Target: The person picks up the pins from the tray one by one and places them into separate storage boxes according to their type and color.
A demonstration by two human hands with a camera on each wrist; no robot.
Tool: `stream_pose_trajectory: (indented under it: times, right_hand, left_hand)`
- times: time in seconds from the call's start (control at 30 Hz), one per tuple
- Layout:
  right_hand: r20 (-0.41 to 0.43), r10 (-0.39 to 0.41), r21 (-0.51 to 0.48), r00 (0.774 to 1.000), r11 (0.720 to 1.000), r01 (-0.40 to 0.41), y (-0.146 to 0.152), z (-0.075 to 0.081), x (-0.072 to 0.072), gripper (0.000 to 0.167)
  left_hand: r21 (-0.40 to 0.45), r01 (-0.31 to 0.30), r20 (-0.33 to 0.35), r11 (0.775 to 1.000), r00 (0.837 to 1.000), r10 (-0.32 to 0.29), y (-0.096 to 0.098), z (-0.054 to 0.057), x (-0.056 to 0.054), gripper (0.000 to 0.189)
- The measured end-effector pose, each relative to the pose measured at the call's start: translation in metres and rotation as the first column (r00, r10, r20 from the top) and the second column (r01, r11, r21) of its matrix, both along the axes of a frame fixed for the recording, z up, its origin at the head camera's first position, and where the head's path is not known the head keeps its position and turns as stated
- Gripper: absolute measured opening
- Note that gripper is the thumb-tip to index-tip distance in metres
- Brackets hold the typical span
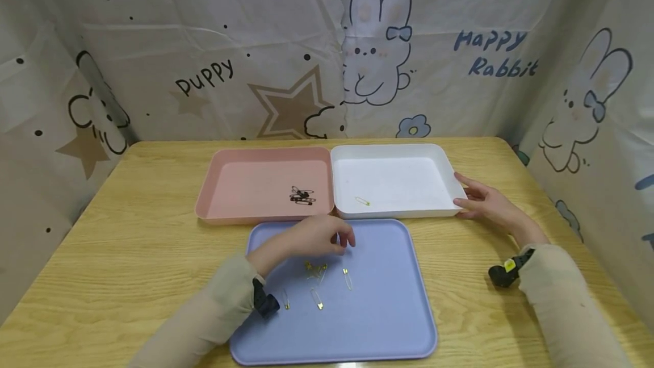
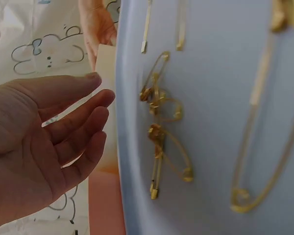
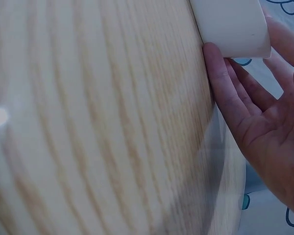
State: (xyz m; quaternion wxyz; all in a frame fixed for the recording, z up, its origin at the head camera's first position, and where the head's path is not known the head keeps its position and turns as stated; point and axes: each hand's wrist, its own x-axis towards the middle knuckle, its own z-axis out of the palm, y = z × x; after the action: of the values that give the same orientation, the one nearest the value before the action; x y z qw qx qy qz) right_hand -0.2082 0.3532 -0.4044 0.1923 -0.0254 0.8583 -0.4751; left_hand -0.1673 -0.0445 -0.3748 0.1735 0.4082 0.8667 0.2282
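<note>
My left hand point(image 1: 319, 235) hovers over the far part of the blue tray point(image 1: 378, 322), fingers loosely bent with nothing between them. Several gold safety pins point(image 1: 318, 299) lie on that tray, some bunched together; in the left wrist view the bunched pins point(image 2: 157, 134) appear beyond the fingertips. At the right end of the white tray point(image 1: 398, 155), my right hand point(image 1: 487, 206) touches the outer wall with extended fingers. A single gold safety pin point(image 1: 362, 201) lies inside the white tray. The right wrist view shows the fingers against the tray's corner point(image 3: 235, 29).
Left of the white tray stands a pink tray point(image 1: 245, 186), holding a small pile of black safety pins point(image 1: 302, 196). All three trays sit close together on a wooden table point(image 1: 128, 254). Printed cloth point(image 1: 286, 27) hangs behind and at both sides.
</note>
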Motion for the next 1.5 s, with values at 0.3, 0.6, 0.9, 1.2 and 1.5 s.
stream_pose_trajectory:
  times: [0.3, 0.6, 0.9, 1.2, 1.5]
  right_hand:
    - [-0.005, -0.004, 0.007, 1.0, 1.0, 0.004, 0.0, -0.002, 0.001, 0.08]
    - [0.0, -0.018, 0.015, 1.0, 1.0, 0.018, -0.002, -0.001, 0.003, 0.082]
    - [0.007, -0.025, 0.035, 1.0, 0.999, 0.025, -0.001, 0.0, 0.004, 0.082]
    - [0.007, -0.013, 0.041, 1.0, 0.999, 0.013, -0.001, 0.0, 0.002, 0.083]
    - [0.01, -0.012, 0.025, 1.0, 1.0, 0.011, -0.002, 0.003, 0.003, 0.082]
  left_hand:
    - [-0.08, 0.114, 0.036, 0.99, 0.993, -0.112, 0.004, -0.006, 0.01, 0.009]
    - [-0.186, 0.13, -0.077, 0.974, 0.986, -0.146, 0.014, -0.005, 0.018, 0.013]
    - [-0.215, 0.119, -0.082, 0.969, 0.987, -0.14, 0.019, -0.007, 0.02, 0.014]
    - [-0.218, 0.111, -0.093, 0.97, 0.987, -0.134, 0.019, -0.008, 0.02, 0.015]
    - [-0.203, 0.102, -0.099, 0.974, 0.987, -0.124, 0.021, -0.008, 0.017, 0.014]
